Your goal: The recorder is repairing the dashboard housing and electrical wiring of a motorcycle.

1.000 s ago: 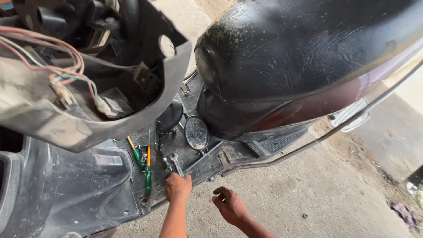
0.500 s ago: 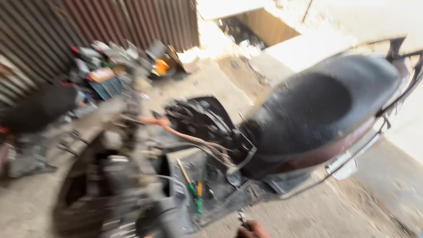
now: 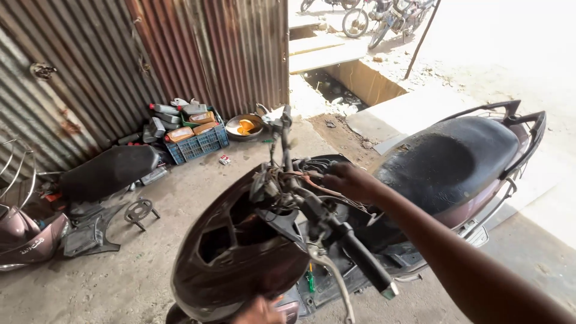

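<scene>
A dark maroon scooter stands in front of me with a black seat (image 3: 447, 162). Its maroon front panel (image 3: 240, 252) hangs loose under the handlebar (image 3: 354, 252), and bare wires (image 3: 288, 180) show at the steering head. My right hand (image 3: 351, 181) reaches over from the lower right, fingers curled on the wire bundle beside the handlebar stem. Only the knuckles of my left hand (image 3: 261, 309) show at the bottom edge, against the panel's lower rim; its grip is hidden. A green-handled screwdriver (image 3: 310, 281) lies on the footboard.
A corrugated metal wall (image 3: 150, 60) runs along the left. Against it are a blue crate of bottles (image 3: 195, 141), a metal bowl (image 3: 243, 126), a loose black seat (image 3: 108, 171), and body panels (image 3: 27, 237). An open pit (image 3: 354, 84) lies behind, with parked bikes (image 3: 384, 18) beyond.
My view has swung up from the footboard to the whole scooter and yard. My right hand has gone from near the ground up to the wires at the handlebar. The left hand now sits at the front panel.
</scene>
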